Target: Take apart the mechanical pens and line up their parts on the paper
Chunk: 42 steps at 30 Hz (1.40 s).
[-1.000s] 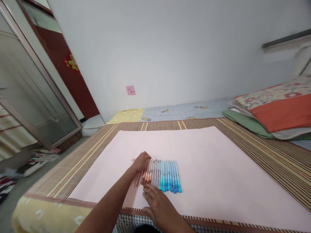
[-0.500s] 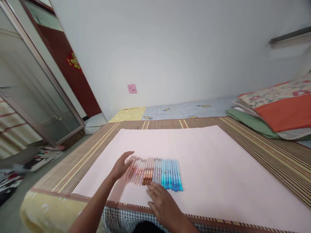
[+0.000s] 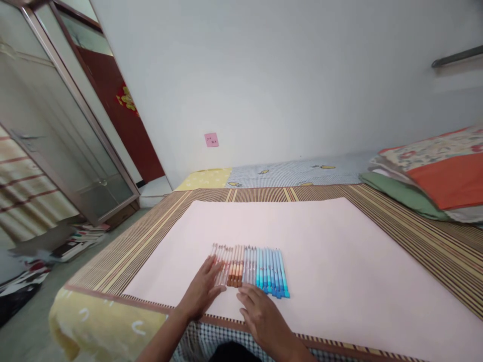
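Lying in a row on the pink sheet (image 3: 350,266), the pens (image 3: 236,266) are partly blocked at left by the loosely spread left hand (image 3: 204,289); the right hand (image 3: 262,314), fingers slightly parted, is at their near ends. Folded bedding (image 3: 445,183) lies right.

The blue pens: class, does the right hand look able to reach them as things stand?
Probably yes: the right hand is close to the near ends of the blue pens, with nothing visible between. The left hand is off to the left, by the pale pens.
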{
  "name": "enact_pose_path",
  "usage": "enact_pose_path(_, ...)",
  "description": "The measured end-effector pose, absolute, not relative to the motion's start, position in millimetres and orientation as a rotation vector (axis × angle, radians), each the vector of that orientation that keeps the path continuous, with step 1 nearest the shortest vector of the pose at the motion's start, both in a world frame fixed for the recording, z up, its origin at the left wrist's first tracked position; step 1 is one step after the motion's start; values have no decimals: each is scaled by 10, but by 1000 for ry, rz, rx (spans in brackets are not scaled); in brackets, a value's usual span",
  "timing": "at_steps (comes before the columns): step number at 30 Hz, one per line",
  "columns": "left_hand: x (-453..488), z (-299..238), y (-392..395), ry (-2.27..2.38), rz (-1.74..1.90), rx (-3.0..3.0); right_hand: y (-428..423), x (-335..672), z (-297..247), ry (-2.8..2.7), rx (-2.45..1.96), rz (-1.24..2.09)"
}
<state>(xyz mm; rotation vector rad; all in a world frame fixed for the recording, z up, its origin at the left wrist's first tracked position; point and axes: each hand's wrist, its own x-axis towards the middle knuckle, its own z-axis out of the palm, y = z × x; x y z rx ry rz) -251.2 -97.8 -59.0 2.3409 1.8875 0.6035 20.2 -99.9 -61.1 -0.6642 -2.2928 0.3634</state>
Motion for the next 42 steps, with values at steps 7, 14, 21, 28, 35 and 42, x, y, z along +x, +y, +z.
enact_pose_path(7, -2403, -682, -922, 1969, 666, 2324, -830, 314, -593, -2239, -727, 253)
enact_pose_path(14, -2363, -673, -862, 1961, 617, 2343, -599, 518, -709, -2165, -977, 151)
enact_pose_path(21, -2326, -617, -851, 1963, 601, 2330, -421, 660, -872, -2151, -1175, 199)
enact_pose_path(28, -2332, -628, -924, 1985, 608, 2318, -477, 631, -873, -2161, -1173, 217)
enact_pose_path(35, -2038, -319, -982, 2048, 857, 1973, -318, 943, -691, -2003, -1071, 251)
enact_pose_path(42, -1482, 317, -632, 1030, 1895, 406, 155, 1771, -222, -1638, -1356, 328)
